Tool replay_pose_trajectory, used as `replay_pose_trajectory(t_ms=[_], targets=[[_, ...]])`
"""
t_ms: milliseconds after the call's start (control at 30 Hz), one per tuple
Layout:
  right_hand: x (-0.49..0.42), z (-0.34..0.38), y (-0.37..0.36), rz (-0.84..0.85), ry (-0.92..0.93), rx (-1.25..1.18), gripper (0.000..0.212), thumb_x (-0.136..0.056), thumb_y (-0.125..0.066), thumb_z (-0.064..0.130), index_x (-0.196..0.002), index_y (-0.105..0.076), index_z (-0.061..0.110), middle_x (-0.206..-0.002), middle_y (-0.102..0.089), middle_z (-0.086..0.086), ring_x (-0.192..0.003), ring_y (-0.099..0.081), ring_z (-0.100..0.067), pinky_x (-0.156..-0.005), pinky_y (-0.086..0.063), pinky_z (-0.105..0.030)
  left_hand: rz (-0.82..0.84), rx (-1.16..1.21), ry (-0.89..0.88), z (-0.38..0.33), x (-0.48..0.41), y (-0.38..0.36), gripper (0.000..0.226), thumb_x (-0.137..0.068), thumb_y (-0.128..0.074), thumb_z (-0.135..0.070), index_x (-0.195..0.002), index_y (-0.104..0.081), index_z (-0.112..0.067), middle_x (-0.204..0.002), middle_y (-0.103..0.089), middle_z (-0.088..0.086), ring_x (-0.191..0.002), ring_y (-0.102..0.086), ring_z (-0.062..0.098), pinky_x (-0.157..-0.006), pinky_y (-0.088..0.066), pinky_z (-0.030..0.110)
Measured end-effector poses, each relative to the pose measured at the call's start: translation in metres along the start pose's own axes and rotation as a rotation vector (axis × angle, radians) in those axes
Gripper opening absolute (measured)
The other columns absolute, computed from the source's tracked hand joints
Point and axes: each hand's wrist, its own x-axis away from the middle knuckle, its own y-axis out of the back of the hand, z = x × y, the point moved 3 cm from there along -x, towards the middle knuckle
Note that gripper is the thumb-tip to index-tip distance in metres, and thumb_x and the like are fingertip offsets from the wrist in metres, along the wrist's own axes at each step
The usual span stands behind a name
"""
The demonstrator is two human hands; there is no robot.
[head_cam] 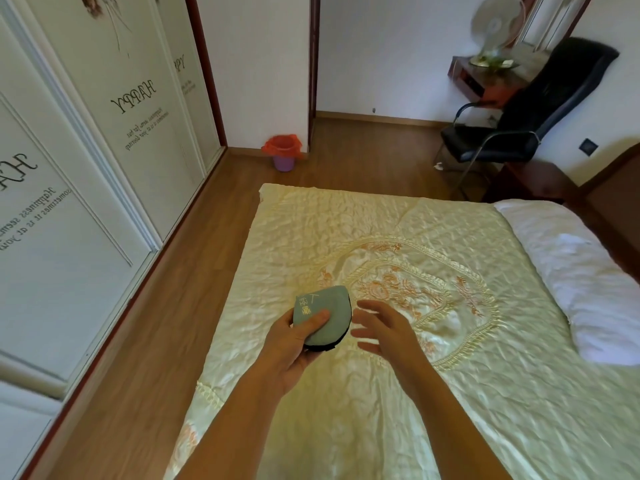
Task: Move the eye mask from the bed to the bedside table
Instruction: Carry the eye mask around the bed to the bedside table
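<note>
A folded grey-green eye mask [329,308] with pale lettering and a black underside is held above the bed [398,216], which has a cream quilted cover. My left hand [294,344] grips the mask, thumb pressed on its top. My right hand [381,329] hovers just to the right of the mask, fingers spread and slightly blurred, holding nothing. A dark wooden bedside table [530,183] stands at the far right, beyond the bed's head end, beside the pillow.
A white pillow [581,282] lies along the bed's right side. A black chair [512,133] stands beside the bedside table, and a fan [493,32] on a shelf behind it. A purple bin with a red liner [283,152] stands on the wood floor. White wardrobe doors [86,168] line the left.
</note>
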Motion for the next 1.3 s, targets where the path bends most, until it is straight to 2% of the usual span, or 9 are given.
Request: replay_pose_trajectory(t_ms=[133,333,467,633,733,967,1100,1233,1300], targets=[[0.009,-0.008,-0.029,0.039,-0.075,-0.07,0.027,-0.089,-0.07,0.039,-0.11,-0.074,0.021,-0.102,-0.08,-0.003,-0.09,-0.078,-0.024,-0.079,-0.063,-0.036,-0.044,-0.043,-0.041,0.0,0.008,0.023,0.057,-0.056,-0.087,-0.02,-0.108,-0.07,-0.007,-0.095,-0.08,0.011,-0.083,-0.076,0.025,-0.06,-0.061,0.032],[0.018,-0.013,-0.071,0.099,-0.09,-0.132,0.018,-0.091,-0.067,0.033,-0.097,-0.079,0.022,-0.094,-0.081,-0.002,-0.086,-0.078,-0.024,-0.073,-0.059,-0.033,-0.1,-0.066,-0.13,0.0,0.026,0.062,0.053,-0.059,-0.086,-0.024,-0.107,-0.072,-0.007,-0.098,-0.079,0.013,-0.088,-0.076,0.028,-0.063,-0.061,0.032],[0.024,-0.015,-0.093,0.183,-0.099,-0.103,0.014,-0.092,-0.067,0.028,-0.094,-0.08,0.021,-0.094,-0.082,-0.004,-0.087,-0.078,-0.025,-0.073,-0.058,-0.033,-0.201,-0.042,-0.185,0.004,0.046,0.087,0.054,-0.06,-0.086,-0.025,-0.109,-0.071,-0.008,-0.103,-0.078,0.013,-0.094,-0.075,0.029,-0.072,-0.063,0.038],[0.037,-0.02,-0.117,0.341,-0.086,-0.035,0.012,-0.088,-0.072,0.029,-0.089,-0.082,0.022,-0.095,-0.082,-0.007,-0.09,-0.077,-0.028,-0.077,-0.06,-0.035,-0.361,0.061,-0.275,0.015,0.087,0.113,0.045,-0.059,-0.087,-0.023,-0.101,-0.073,-0.017,-0.096,-0.08,0.005,-0.089,-0.076,0.022,-0.064,-0.061,0.029],[0.049,-0.029,-0.133,0.435,-0.101,0.004,0.024,-0.072,-0.074,0.041,-0.087,-0.082,0.024,-0.091,-0.082,-0.004,-0.087,-0.078,-0.025,-0.076,-0.061,-0.032,-0.426,0.093,-0.307,0.026,0.113,0.124,0.052,-0.061,-0.086,-0.022,-0.109,-0.07,-0.013,-0.099,-0.08,0.007,-0.09,-0.075,0.024,-0.064,-0.061,0.029],[0.105,-0.055,-0.193,0.728,-0.145,0.097,0.039,-0.063,-0.073,0.047,-0.09,-0.08,0.019,-0.094,-0.081,-0.008,-0.091,-0.077,-0.025,-0.079,-0.063,-0.03,-0.632,0.134,-0.385,0.058,0.204,0.16,0.047,-0.07,-0.083,-0.021,-0.111,-0.068,-0.002,-0.101,-0.078,0.016,-0.091,-0.075,0.032,-0.066,-0.063,0.034],[0.141,-0.062,-0.233,0.866,-0.148,0.134,0.047,-0.068,-0.075,0.044,-0.103,-0.077,0.013,-0.099,-0.08,-0.011,-0.095,-0.076,-0.026,-0.081,-0.063,-0.03,-0.788,0.17,-0.429,0.067,0.258,0.184,0.03,-0.081,-0.077,-0.018,-0.104,-0.07,-0.001,-0.079,-0.08,0.007,-0.067,-0.076,0.018,-0.051,-0.056,0.021],[0.181,-0.072,-0.275,1.013,-0.164,0.199,0.028,-0.087,-0.074,0.032,-0.107,-0.075,0.011,-0.104,-0.079,-0.012,-0.1,-0.075,-0.027,-0.087,-0.062,-0.034,-0.893,0.295,-0.471,0.081,0.305,0.213,0.03,-0.081,-0.076,-0.015,-0.106,-0.068,-0.001,-0.088,-0.08,0.011,-0.077,-0.076,0.024,-0.058,-0.059,0.026],[0.2,-0.078,-0.297,1.073,-0.192,0.232,0.027,-0.093,-0.07,0.026,-0.112,-0.072,0.007,-0.11,-0.076,-0.016,-0.104,-0.073,-0.03,-0.09,-0.061,-0.035,-0.934,0.337,-0.495,0.087,0.324,0.23,0.029,-0.08,-0.076,-0.015,-0.106,-0.068,-0.003,-0.088,-0.08,0.01,-0.079,-0.077,0.024,-0.059,-0.06,0.027]])
